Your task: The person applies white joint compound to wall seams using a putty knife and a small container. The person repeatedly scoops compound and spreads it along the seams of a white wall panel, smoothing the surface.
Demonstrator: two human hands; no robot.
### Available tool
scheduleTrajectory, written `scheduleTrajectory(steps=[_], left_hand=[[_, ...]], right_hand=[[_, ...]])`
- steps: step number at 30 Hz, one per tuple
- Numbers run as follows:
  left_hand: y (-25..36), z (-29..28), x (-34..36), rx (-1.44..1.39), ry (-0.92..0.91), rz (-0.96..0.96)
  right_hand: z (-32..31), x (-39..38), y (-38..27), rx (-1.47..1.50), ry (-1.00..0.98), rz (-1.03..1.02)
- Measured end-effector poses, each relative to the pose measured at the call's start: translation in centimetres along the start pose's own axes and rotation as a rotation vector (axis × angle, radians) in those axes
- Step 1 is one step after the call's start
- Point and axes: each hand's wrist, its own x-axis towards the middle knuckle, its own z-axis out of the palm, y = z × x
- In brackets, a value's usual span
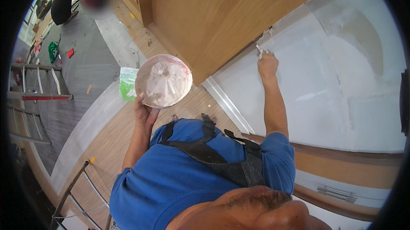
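My left hand (146, 114) grips the lower rim of a round bowl (188, 89), which holds thick, pinkish-white putty (164, 78). Beside the bowl shows a green and white flat-sided thing (127, 85); whether it stands on the floor or touches the bowl, I cannot tell. My right arm is stretched out to the white wall (282, 89). The right hand (268, 63) is closed round a small putty-smeared tool, seemingly a putty knife (259, 49). Its tip is by the seam where the wall meets a wood panel (205, 16), near a rough white patch (265, 38).
Metal ladders (40, 97) stand at the left, and a curved metal frame (70, 191) is at lower left. Two people (64, 8) sit or crouch at the far upper left. A green bag (53, 51) and a red item (70, 53) lie on the grey floor (92, 50).
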Motion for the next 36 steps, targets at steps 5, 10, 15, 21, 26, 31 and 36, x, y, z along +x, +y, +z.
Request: scheduleTrajectory(steps=[5,10,15,21,26,31,36], left_hand=[[-0.1,-0.2,-0.1,0.024,0.024,0.052],[-0.3,-0.3,0.0,0.006,0.015,0.063],[-0.3,-0.1,0.0,-0.021,0.004,0.049],[-0.2,-0.8,0.2,-0.031,-0.02,0.032],[-0.1,-0.7,0.1,-0.043,-0.032,0.022],[-0.2,-0.9,0.1,-0.038,-0.011,0.027],[-0.1,-0.9,0.1,-0.019,0.012,0.014]], right_hand=[[-2.1,1.8,1.2,0.003,0.093,-0.018],[-4.0,2.2,1.9,0.033,0.143,0.001],[-6.4,2.6,1.8,0.043,0.193,0.025],[-8.1,3.7,1.8,0.043,0.273,0.011],[-8.7,4.4,2.3,0.059,0.306,0.043],[-9.6,5.1,3.1,0.069,0.359,0.085],[-12.0,4.9,3.7,0.006,0.539,0.093]])
